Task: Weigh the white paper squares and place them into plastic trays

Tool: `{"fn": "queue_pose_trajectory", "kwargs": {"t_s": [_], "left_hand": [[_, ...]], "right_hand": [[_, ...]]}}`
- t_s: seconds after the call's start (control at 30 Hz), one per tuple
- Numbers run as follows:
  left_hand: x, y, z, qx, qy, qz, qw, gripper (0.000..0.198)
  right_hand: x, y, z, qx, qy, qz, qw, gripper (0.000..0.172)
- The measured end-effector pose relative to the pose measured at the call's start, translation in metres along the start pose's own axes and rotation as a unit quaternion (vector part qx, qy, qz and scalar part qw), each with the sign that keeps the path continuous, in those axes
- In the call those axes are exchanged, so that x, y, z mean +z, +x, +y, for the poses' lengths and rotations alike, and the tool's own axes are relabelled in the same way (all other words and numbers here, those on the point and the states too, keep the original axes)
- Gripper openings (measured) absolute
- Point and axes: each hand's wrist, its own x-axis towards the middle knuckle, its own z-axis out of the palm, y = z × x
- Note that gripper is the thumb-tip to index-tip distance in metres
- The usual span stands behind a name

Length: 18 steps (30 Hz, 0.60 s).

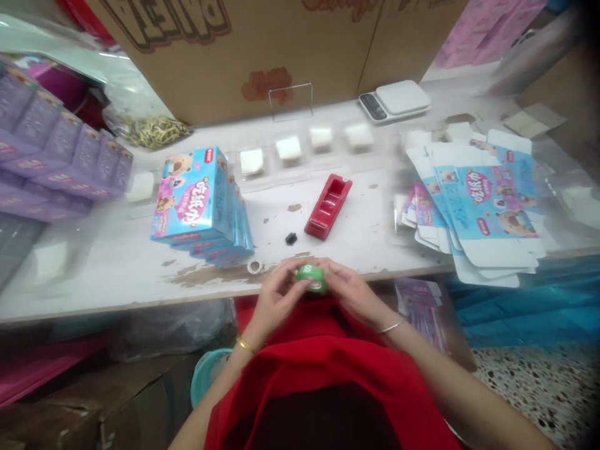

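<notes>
Both hands meet at the table's front edge around a small green roll of tape [312,278]. My left hand [280,292] grips its left side, fingers curled and thumb across the front. On the opposite side, the fingers of my right hand [350,287] close on the roll. A red tape dispenser [328,206] lies on the table just beyond the hands, its roll slot bare. Close by are a small black piece [291,239], perhaps the dispenser's hub, and a white ring [254,267] like a tape core.
Blue printed boxes [197,197] stand in a row at left, with purple boxes [60,144] stacked beyond. Flat blue cartons [487,200] pile up at right. A white scale [396,101], a wire stand [290,103] and several white pads [288,149] sit toward the back.
</notes>
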Motion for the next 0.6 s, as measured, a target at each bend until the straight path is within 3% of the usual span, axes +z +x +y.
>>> {"fn": "queue_pose_trajectory", "kwargs": {"t_s": [0.1, 0.27, 0.33, 0.5, 0.6], "left_hand": [[0.008, 0.004, 0.003, -0.054, -0.1, -0.001, 0.994, 0.018], [0.017, 0.005, 0.001, -0.133, -0.263, -0.025, 0.955, 0.033], [0.022, 0.004, 0.0, -0.144, -0.282, -0.029, 0.948, 0.034], [0.031, 0.003, 0.004, -0.162, -0.255, -0.026, 0.953, 0.034], [0.036, 0.003, 0.005, -0.189, -0.309, 0.01, 0.932, 0.036]], "right_hand": [[0.001, -0.009, -0.004, 0.011, 0.039, -0.011, 0.999, 0.016], [0.002, -0.015, -0.006, -0.003, 0.038, -0.028, 0.999, 0.016], [0.005, -0.014, -0.005, -0.01, 0.025, -0.013, 1.0, 0.018], [0.013, -0.009, -0.008, -0.003, -0.001, 0.091, 0.996, 0.021], [0.014, -0.01, -0.009, 0.0, -0.001, 0.079, 0.997, 0.019]]}}
